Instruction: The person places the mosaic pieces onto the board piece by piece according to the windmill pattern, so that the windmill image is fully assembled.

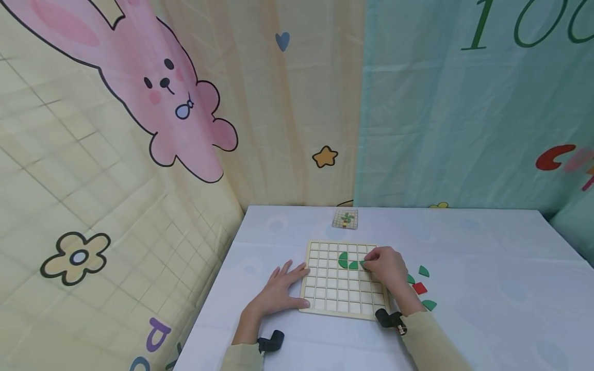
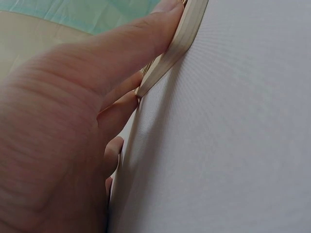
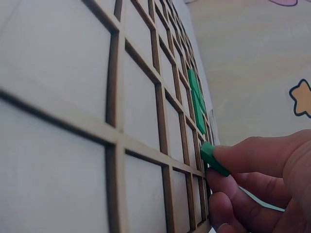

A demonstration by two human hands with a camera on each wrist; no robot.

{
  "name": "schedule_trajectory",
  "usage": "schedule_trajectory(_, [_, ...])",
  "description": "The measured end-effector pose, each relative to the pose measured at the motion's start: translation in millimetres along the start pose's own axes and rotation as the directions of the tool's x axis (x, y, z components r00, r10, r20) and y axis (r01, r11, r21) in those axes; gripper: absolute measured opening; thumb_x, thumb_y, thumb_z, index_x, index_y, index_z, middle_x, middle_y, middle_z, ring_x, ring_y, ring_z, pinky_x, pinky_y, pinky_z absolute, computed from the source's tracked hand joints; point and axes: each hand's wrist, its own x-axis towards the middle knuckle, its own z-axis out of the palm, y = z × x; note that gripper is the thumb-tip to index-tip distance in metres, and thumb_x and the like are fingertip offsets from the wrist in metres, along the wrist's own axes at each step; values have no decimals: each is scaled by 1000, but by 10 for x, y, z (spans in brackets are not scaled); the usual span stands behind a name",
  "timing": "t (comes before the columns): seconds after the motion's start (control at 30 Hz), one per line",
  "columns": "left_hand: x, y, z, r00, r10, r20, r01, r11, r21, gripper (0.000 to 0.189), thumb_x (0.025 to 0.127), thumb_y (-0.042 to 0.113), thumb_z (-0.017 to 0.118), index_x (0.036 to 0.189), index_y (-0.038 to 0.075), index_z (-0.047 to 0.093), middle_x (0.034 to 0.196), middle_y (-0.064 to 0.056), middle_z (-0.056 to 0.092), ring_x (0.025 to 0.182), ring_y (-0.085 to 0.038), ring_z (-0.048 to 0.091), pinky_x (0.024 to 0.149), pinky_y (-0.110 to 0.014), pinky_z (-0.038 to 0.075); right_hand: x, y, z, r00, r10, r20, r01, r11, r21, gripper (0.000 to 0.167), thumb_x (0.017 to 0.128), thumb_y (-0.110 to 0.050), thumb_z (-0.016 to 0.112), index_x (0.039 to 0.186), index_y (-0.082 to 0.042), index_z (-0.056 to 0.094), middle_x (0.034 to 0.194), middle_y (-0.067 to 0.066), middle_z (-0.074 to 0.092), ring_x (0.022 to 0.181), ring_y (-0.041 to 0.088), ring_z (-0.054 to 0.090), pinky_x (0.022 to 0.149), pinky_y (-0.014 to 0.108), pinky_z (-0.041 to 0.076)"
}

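Note:
A wooden grid board (image 1: 343, 297) lies on the white table. My left hand (image 1: 277, 292) rests at its left edge with fingers spread, thumb near the lower corner; the left wrist view shows the thumb (image 2: 141, 39) against the wooden rim. Over the upper right part of the grid, my right hand (image 1: 389, 269) pinches a small green piece (image 3: 212, 158) between thumb and fingertips. Left of it, green rounded pieces (image 1: 343, 260) sit in neighbouring cells, one quarter-circle (image 1: 353, 265) nearest the pinched piece.
Right of the board lie a red square (image 1: 419, 288) and green quarter-circles (image 1: 424, 271), one partly hidden by my right wrist. A small pattern card (image 1: 345, 219) lies beyond the board's far edge. Printed curtains (image 1: 297, 103) hang behind the table.

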Motion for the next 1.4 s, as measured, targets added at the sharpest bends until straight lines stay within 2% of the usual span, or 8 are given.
schedule_trajectory(0.27, [1, 24, -9, 1000, -4, 0, 4, 1000, -8, 91, 76, 67, 74, 153, 28, 45, 162, 13, 30, 154, -25, 6, 122, -52, 3, 5, -23, -2, 1000, 15, 8, -15, 998, -54, 7, 86, -19, 78, 85, -12, 75, 78, 0, 67, 69, 20, 58, 56, 36, 46])
schedule_trajectory(0.7, [22, 19, -9, 1000, -5, -12, 5, 1000, 0, 91, 76, 69, 73, 154, 29, 45, 162, 14, 30, 154, -24, 6, 122, -52, 3, 36, -38, -12, 999, -32, 33, 35, 994, -103, 4, 87, -14, 75, 84, -13, 77, 80, 0, 68, 73, 20, 59, 62, 39, 52])
schedule_trajectory(0.93, [24, -12, 6, 1000, -8, 0, 8, 1000, 4, 91, 76, 69, 74, 153, 30, 45, 162, 14, 30, 154, -25, 6, 122, -53, 3, 10, -7, -53, 997, -39, 72, 43, 997, -59, 5, 88, -15, 76, 90, -11, 77, 82, 1, 67, 76, 21, 57, 64, 37, 50])
schedule_trajectory(1.13, [12, -21, 9, 1000, -3, 6, 3, 1000, 2, 91, 77, 69, 73, 154, 30, 44, 162, 13, 30, 154, -26, 6, 122, -53, 2, 31, 42, -124, 992, -118, 50, 118, 993, -11, 12, 90, -16, 73, 101, -10, 75, 79, 2, 62, 68, 21, 53, 56, 33, 44])
schedule_trajectory(1.27, [8, -7, -1, 1000, 2, 3, -2, 1000, -3, 91, 77, 69, 72, 154, 30, 44, 162, 13, 30, 154, -25, 6, 122, -53, 2, 42, 61, -186, 986, -164, 41, 164, 986, 7, 16, 90, -14, 74, 105, -9, 75, 77, 1, 62, 67, 19, 53, 58, 33, 44])
schedule_trajectory(1.4, [-5, -2, -5, 1000, 1, 6, -1, 1000, 1, 91, 77, 70, 73, 154, 31, 44, 162, 14, 30, 154, -25, 6, 122, -52, 3, 33, 75, -233, 984, -171, 46, 170, 985, 15, 18, 90, -12, 74, 107, -8, 75, 80, 1, 64, 71, 19, 55, 61, 34, 47])
